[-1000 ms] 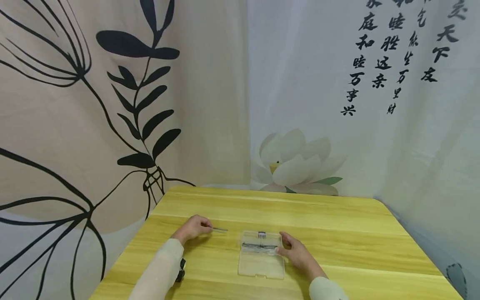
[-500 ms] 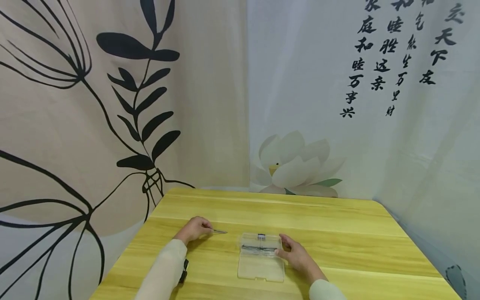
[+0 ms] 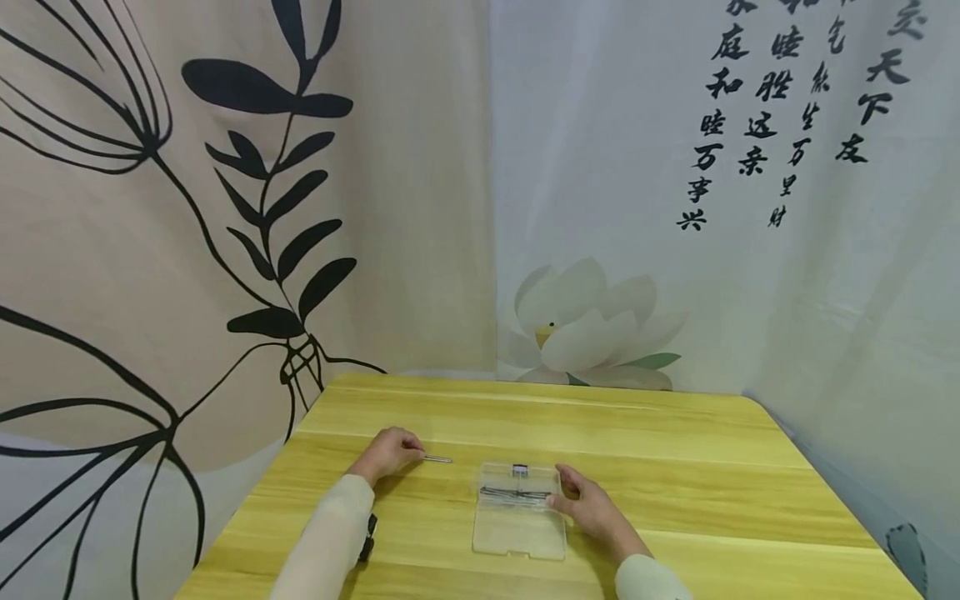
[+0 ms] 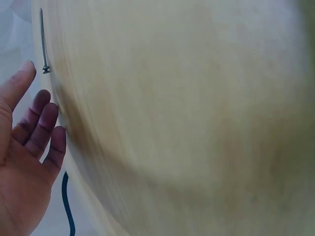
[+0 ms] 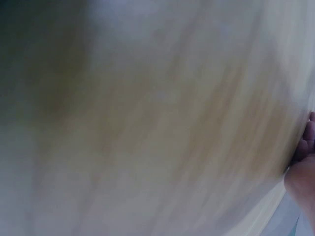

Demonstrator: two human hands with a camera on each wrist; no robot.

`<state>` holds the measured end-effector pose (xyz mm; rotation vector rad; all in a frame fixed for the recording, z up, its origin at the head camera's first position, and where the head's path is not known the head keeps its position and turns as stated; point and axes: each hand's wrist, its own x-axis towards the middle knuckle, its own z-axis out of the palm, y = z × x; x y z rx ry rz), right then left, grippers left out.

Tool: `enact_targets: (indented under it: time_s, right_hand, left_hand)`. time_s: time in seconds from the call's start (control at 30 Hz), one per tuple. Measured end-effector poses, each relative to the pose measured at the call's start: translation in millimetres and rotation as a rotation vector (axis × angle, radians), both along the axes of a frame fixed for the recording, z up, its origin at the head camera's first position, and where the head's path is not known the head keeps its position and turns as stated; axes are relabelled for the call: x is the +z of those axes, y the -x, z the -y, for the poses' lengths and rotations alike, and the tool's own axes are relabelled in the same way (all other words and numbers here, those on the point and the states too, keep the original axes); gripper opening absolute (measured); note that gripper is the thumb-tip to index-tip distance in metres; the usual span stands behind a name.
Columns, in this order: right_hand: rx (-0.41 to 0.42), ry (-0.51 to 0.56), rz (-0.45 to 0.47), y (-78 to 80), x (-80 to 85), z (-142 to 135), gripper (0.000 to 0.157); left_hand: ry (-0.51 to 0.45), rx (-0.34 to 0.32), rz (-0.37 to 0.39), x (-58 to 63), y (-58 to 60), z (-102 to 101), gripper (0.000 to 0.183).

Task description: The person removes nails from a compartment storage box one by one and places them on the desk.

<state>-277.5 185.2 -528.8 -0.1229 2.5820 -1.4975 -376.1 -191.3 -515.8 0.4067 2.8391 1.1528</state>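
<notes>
- Left hand (image 3: 390, 452): thumb and fingers apart, nail (image 4: 43, 42) just past the thumb.
- Right hand (image 3: 596, 507) holds the clear plastic box (image 3: 517, 528) by its right edge.
- Nail and box sit well inside the table's (image 3: 675, 467) edges, with room between.

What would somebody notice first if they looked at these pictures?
The big black plant drawings on the left of the cloth backdrop would probably catch the eye first, then the black writing at its upper right. Below, on the yellow table, an open clear case with thin dark rods sits by the right hand. A thin metal pin shows just past the left hand.
</notes>
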Motion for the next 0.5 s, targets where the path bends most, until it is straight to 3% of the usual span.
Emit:
enact_targets:
  time_s: [0.27, 0.5]
  right_hand:
    - [0.001, 0.003, 0.004, 0.0, 0.6, 1, 0.071]
    - [0.003, -0.005, -0.003, 0.6, 1.4, 1, 0.071]
  left_hand:
    - [0.004, -0.006, 0.000, 4.1, 2.0, 2, 0.006]
    - [0.000, -0.029, 0.012, 19.4, -1.6, -3, 0.010]
